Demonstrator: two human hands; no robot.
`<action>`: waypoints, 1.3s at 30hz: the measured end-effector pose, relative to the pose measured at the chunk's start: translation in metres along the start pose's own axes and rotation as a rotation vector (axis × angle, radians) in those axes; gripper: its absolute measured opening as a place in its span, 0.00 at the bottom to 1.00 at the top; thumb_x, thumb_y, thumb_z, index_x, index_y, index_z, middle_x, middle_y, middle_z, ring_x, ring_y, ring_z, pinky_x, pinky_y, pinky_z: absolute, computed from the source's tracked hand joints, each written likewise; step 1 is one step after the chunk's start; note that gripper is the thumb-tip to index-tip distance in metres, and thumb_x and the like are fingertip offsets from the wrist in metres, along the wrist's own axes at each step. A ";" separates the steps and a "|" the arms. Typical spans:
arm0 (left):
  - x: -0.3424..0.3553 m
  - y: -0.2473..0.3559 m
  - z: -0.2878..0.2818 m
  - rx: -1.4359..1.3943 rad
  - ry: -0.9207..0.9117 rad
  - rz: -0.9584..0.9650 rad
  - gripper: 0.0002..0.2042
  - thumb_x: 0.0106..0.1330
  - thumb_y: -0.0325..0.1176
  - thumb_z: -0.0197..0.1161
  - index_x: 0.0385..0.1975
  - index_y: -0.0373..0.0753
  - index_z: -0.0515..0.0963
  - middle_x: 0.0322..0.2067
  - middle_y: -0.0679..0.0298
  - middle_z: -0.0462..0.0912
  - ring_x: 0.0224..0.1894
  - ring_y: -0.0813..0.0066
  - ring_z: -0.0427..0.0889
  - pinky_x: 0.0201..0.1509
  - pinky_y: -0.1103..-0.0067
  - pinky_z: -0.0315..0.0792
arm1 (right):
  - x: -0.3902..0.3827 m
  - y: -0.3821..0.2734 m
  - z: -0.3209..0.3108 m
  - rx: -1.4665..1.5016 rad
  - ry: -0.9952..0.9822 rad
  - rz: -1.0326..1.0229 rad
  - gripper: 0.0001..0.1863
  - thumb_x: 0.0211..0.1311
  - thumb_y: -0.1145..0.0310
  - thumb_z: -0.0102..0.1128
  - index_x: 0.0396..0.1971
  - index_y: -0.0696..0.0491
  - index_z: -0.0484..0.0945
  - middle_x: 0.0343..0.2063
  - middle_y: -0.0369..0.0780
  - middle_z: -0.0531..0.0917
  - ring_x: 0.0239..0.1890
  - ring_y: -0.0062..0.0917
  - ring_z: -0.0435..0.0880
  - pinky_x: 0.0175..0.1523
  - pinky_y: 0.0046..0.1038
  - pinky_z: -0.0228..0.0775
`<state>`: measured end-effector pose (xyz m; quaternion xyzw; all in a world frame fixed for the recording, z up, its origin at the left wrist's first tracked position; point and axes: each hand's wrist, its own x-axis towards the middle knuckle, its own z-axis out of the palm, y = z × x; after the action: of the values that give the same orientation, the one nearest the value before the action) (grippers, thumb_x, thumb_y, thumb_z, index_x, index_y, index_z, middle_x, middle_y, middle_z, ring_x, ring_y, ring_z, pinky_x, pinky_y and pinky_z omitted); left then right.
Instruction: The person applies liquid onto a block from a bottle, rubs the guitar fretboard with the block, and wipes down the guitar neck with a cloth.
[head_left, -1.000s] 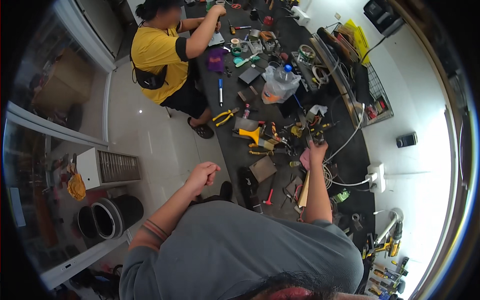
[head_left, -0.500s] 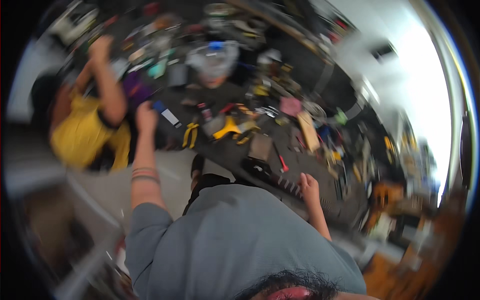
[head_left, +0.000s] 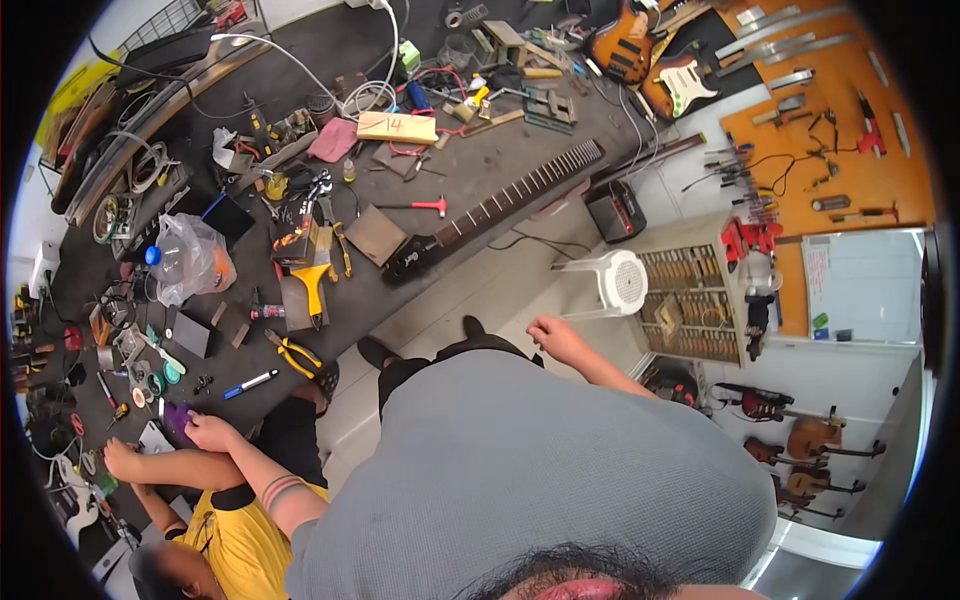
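At the lower left, my left hand (head_left: 210, 432) has its fingers closed at the edge of a crumpled purple cloth-like piece (head_left: 177, 418) by the bench edge. A blue and white marker (head_left: 250, 384) lies just beyond it, with yellow-handled pliers (head_left: 295, 357) farther right. My right hand (head_left: 560, 340) hangs over the floor, away from the bench, its fingers curled in and nothing visible in them. Beside my left arm a co-worker in a yellow shirt (head_left: 215, 530) reaches a hand (head_left: 124, 461) over the bench.
A guitar neck (head_left: 515, 195) lies along the dark workbench (head_left: 350, 290), near a red hammer (head_left: 425, 206), a wooden block (head_left: 397, 127) and a bagged bottle (head_left: 190, 260). A white stool (head_left: 622, 283) stands before a drawer cabinet (head_left: 685, 300). Guitars (head_left: 815, 437) hang at the right.
My view has swung to the right, bringing the stool, cabinet and tool wall into sight. My left hand stays by the purple piece; my right hand now hangs clear of the bench edge.
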<state>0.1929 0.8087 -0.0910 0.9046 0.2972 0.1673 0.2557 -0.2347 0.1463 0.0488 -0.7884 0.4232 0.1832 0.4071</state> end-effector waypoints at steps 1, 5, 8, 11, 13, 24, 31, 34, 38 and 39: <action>-0.004 0.007 -0.012 -0.068 0.041 -0.006 0.20 0.77 0.40 0.53 0.60 0.33 0.79 0.57 0.42 0.85 0.60 0.39 0.82 0.63 0.58 0.76 | 0.002 -0.001 0.003 0.020 -0.012 -0.037 0.15 0.77 0.59 0.60 0.44 0.57 0.83 0.35 0.44 0.88 0.37 0.33 0.87 0.46 0.37 0.79; -0.037 0.075 -0.087 -0.366 0.306 0.069 0.22 0.80 0.41 0.50 0.63 0.34 0.79 0.59 0.44 0.85 0.63 0.41 0.81 0.65 0.61 0.75 | 0.005 -0.020 -0.002 0.040 -0.009 -0.177 0.14 0.77 0.60 0.60 0.45 0.57 0.83 0.39 0.45 0.88 0.43 0.38 0.86 0.50 0.38 0.77; -0.134 0.215 -0.181 -0.189 0.691 0.392 0.26 0.83 0.47 0.49 0.61 0.29 0.81 0.60 0.45 0.85 0.63 0.43 0.80 0.69 0.66 0.72 | -0.007 -0.044 -0.023 0.008 0.050 -0.464 0.12 0.77 0.62 0.59 0.44 0.57 0.83 0.40 0.44 0.86 0.45 0.37 0.85 0.51 0.37 0.77; -0.172 0.226 -0.194 -0.434 0.303 0.510 0.15 0.79 0.30 0.57 0.57 0.28 0.81 0.54 0.51 0.87 0.55 0.55 0.84 0.65 0.66 0.73 | -0.027 -0.078 -0.043 0.026 0.044 -0.787 0.08 0.76 0.67 0.61 0.44 0.56 0.81 0.43 0.42 0.83 0.46 0.38 0.84 0.53 0.38 0.77; -0.279 0.302 -0.217 -0.430 -0.087 0.740 0.08 0.78 0.28 0.61 0.44 0.32 0.85 0.42 0.58 0.88 0.45 0.65 0.84 0.55 0.70 0.76 | -0.048 -0.098 -0.060 0.064 -0.054 -0.912 0.14 0.72 0.68 0.65 0.54 0.53 0.80 0.53 0.43 0.81 0.54 0.40 0.83 0.59 0.38 0.76; -0.584 0.406 -0.231 -0.389 -1.220 1.330 0.08 0.72 0.31 0.65 0.39 0.31 0.79 0.34 0.48 0.83 0.36 0.42 0.82 0.43 0.60 0.76 | -0.106 0.037 -0.160 0.078 0.017 -1.006 0.21 0.65 0.69 0.71 0.57 0.55 0.79 0.49 0.44 0.81 0.57 0.41 0.76 0.65 0.40 0.68; -0.619 0.416 -0.209 -0.564 -1.149 1.365 0.08 0.75 0.32 0.65 0.42 0.33 0.81 0.31 0.52 0.82 0.37 0.51 0.82 0.44 0.64 0.75 | -0.118 0.073 -0.191 0.115 0.403 -0.976 0.09 0.67 0.70 0.69 0.36 0.61 0.82 0.40 0.43 0.81 0.47 0.37 0.78 0.55 0.35 0.71; -0.625 0.407 -0.191 -0.680 -1.180 1.081 0.07 0.76 0.31 0.64 0.42 0.33 0.81 0.31 0.55 0.82 0.36 0.64 0.84 0.43 0.69 0.75 | -0.116 0.052 -0.203 0.220 0.161 -0.710 0.11 0.75 0.67 0.63 0.36 0.61 0.81 0.31 0.46 0.85 0.34 0.38 0.83 0.44 0.37 0.76; -0.630 0.372 -0.162 -0.869 -0.945 0.759 0.06 0.76 0.29 0.62 0.43 0.33 0.80 0.34 0.59 0.83 0.35 0.65 0.84 0.43 0.69 0.78 | -0.057 0.009 -0.192 0.254 0.149 -0.820 0.12 0.79 0.66 0.55 0.45 0.60 0.82 0.30 0.51 0.87 0.32 0.44 0.86 0.42 0.39 0.76; -0.628 0.358 -0.152 -0.947 -1.032 0.539 0.05 0.77 0.27 0.61 0.43 0.33 0.80 0.35 0.62 0.83 0.36 0.69 0.83 0.44 0.71 0.78 | -0.041 -0.006 -0.186 0.206 0.129 -0.797 0.12 0.78 0.67 0.55 0.48 0.60 0.81 0.33 0.52 0.87 0.35 0.45 0.87 0.45 0.40 0.77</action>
<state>-0.1964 0.2245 0.1395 0.7030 -0.1958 -0.1112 0.6747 -0.2639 0.0216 0.1896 -0.8556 0.1257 -0.0816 0.4956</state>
